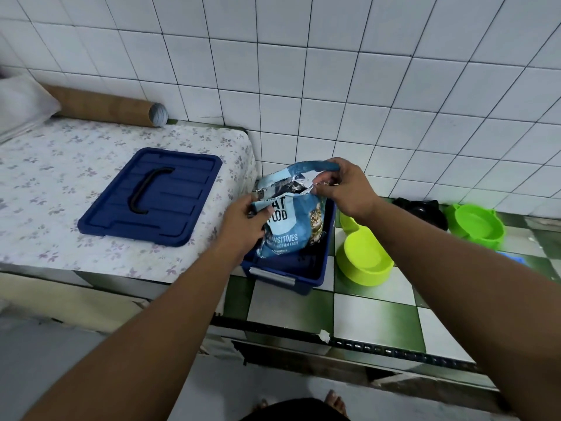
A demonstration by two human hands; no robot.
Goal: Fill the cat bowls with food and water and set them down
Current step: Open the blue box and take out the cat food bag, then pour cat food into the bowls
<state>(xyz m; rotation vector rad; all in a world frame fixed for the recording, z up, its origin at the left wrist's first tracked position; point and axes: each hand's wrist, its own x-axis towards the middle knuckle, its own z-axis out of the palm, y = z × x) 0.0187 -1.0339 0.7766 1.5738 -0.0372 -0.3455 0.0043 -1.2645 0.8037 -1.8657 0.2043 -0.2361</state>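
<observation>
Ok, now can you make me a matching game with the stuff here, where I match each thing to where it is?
Things
1. dark blue plastic lid
2. light blue cat food bag
3. yellow-green round plastic bowl
4. brown cardboard tube

Places
A. lying against the white tiled wall
B. standing inside the dark blue plastic box
C. flat in the middle of the flowered cloth
D. on the green and white checked tiles

Pairs: 1-C, 2-B, 3-D, 4-A
</observation>
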